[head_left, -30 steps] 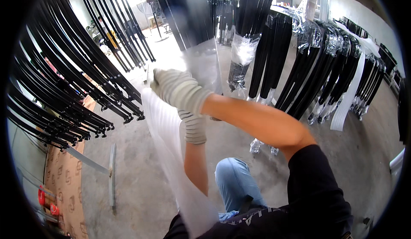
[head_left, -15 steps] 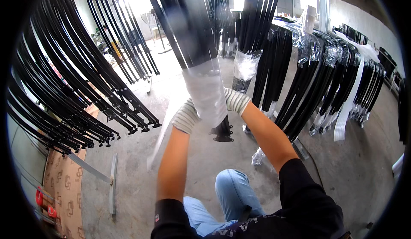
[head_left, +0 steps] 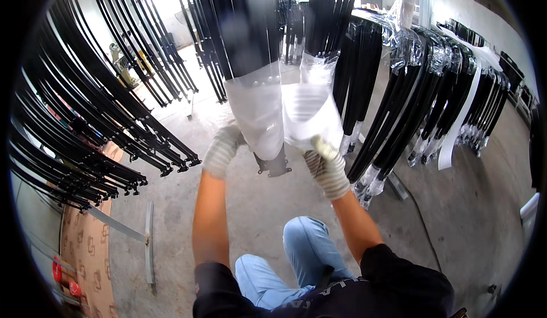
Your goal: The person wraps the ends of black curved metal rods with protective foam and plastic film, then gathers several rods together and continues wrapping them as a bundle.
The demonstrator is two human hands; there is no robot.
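Note:
A bundle of black metal bars [head_left: 245,39] hangs in front of me. White foam sheet [head_left: 256,119] is around its lower part, and dark end brackets [head_left: 272,166] stick out beneath. A loose flap of the sheet [head_left: 310,116] spreads to the right of the bundle. My right hand [head_left: 327,167], in a striped knit glove, is closed on the lower edge of that flap. My left hand [head_left: 224,149], gloved the same way, is at the left edge of the wrapped part; its fingers are blurred and partly hidden.
More black bars [head_left: 108,90] hang in rows on the left. On the right, a rack holds several black bundles [head_left: 393,107] with clear plastic on their ends, and a white strip [head_left: 456,124] hangs among them. A metal floor bar [head_left: 150,244] and a patterned mat [head_left: 91,255] lie at lower left.
The foam flap has opened out to the right of the bundle. My right hand has come down and toward me with its edge. My left hand has shifted left.

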